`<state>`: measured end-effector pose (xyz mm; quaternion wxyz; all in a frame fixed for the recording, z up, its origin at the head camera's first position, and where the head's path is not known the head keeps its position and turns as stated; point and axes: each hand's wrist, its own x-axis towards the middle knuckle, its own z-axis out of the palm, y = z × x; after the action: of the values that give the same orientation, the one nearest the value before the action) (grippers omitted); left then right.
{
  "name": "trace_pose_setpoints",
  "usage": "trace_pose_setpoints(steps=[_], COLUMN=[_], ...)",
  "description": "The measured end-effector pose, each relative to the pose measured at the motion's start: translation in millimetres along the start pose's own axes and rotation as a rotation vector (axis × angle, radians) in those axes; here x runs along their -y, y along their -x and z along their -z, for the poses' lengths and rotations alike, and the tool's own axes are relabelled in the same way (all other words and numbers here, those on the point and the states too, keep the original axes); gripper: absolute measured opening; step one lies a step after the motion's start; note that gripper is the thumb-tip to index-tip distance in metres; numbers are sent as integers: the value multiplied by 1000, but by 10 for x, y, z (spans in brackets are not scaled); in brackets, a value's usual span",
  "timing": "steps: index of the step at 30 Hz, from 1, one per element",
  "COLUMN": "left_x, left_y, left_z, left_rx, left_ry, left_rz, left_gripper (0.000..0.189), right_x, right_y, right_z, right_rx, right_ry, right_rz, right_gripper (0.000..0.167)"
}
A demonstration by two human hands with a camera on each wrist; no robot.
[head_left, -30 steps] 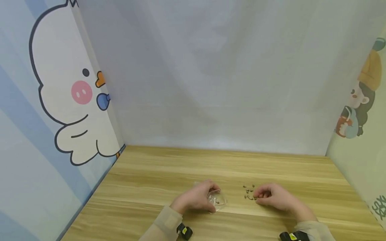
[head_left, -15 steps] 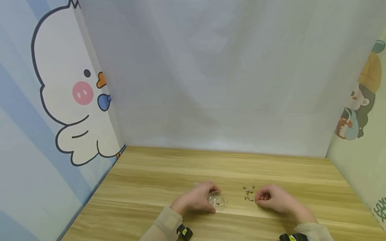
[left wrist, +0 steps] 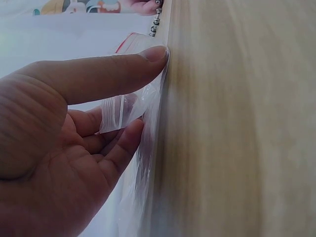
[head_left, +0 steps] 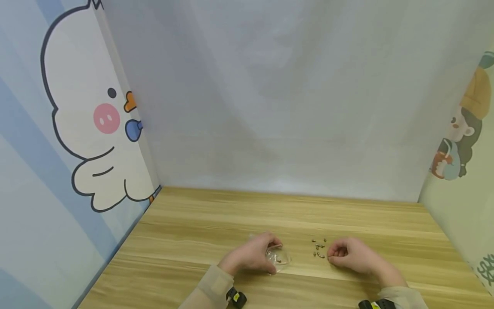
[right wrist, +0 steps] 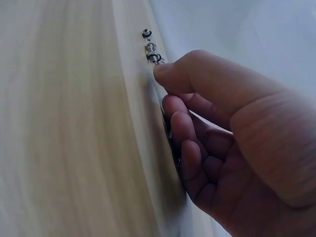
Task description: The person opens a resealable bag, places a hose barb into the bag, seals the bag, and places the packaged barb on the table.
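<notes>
My left hand [head_left: 252,253] holds a clear plastic zip bag [head_left: 283,259] down on the wooden table, thumb on one edge and fingers on the other, so its mouth gapes. A small dark metal piece [head_left: 279,260] shows within the bag. In the left wrist view, the bag [left wrist: 123,111] has a red strip at its rim. My right hand [head_left: 353,255] is at the right of several small metal pieces [head_left: 317,246], thumb and forefinger tips together at the tabletop. They pinch one tiny metal piece, mostly hidden. In the right wrist view, ringed metal pieces [right wrist: 150,48] lie just beyond the thumb.
The wood-grain table [head_left: 216,214] runs back to a plain pale curtain [head_left: 270,107]. Printed panels with a white duck [head_left: 81,107] and a cartoon figure [head_left: 457,128] stand at the left and right sides.
My right hand's fingertips have closed over the metal piece nearest them and shifted slightly away from the others. The left hand and the bag have stayed put.
</notes>
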<state>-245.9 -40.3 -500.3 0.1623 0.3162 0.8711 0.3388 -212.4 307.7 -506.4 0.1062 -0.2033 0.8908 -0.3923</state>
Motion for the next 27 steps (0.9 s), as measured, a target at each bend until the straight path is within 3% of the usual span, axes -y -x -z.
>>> trace_pose_setpoints(steps=[12, 27], left_x=[-1, 13], left_y=[21, -16], left_z=[-10, 0], left_rx=[1, -7], left_ry=[-2, -22], left_rz=[-1, -10], left_gripper=[66, 67], right_x=[10, 114], right_y=[27, -51], right_z=[9, -19], right_rx=[10, -29], right_ry=[-11, 20], right_rz=[-19, 22], right_gripper=[13, 10])
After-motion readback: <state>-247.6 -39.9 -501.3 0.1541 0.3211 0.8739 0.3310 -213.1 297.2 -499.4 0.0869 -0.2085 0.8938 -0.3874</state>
